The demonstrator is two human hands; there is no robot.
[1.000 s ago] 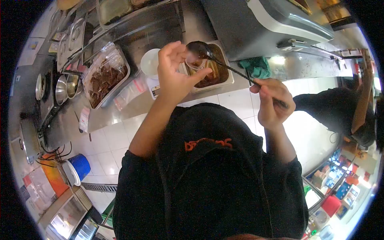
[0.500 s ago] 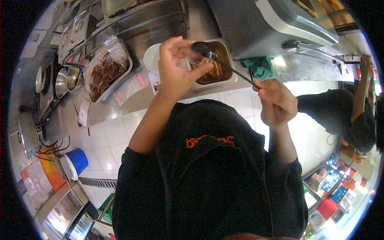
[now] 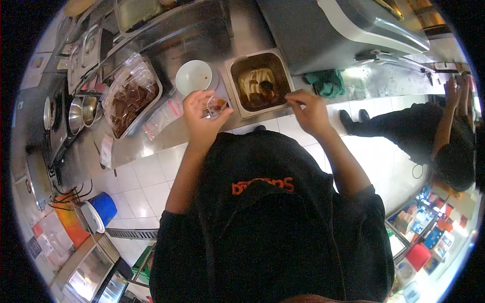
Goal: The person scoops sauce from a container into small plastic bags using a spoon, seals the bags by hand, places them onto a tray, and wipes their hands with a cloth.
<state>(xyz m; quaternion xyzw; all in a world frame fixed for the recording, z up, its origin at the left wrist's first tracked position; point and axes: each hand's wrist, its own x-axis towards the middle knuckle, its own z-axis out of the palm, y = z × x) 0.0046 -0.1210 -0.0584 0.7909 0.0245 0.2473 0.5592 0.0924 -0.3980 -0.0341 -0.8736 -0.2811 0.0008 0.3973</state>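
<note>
My left hand (image 3: 201,115) holds a small clear cup (image 3: 217,105) with some reddish-brown contents, between thumb and fingers. Just beyond it stands a white bowl (image 3: 191,76) with small brown specks inside. My right hand (image 3: 306,109) is closed at the right edge of a metal tray (image 3: 230,81) of brown sauce, its fingertips pinched on the ladle's handle. The dark ladle (image 3: 265,87) rests its head in the sauce. Most of the handle is hidden or too dark to follow.
To the left lie a tray of bagged brown pieces (image 3: 132,101), a plastic packet (image 3: 162,118) and metal bowls (image 3: 76,113). A green cloth (image 3: 327,83) lies on the counter beside a large grey appliance (image 3: 313,38). Another person (image 3: 419,126) stands at the right.
The ladle has gone down from above my left hand into the sauce. My left hand has moved down and left with the cup, now in plain view. My right hand has moved left to the tray.
</note>
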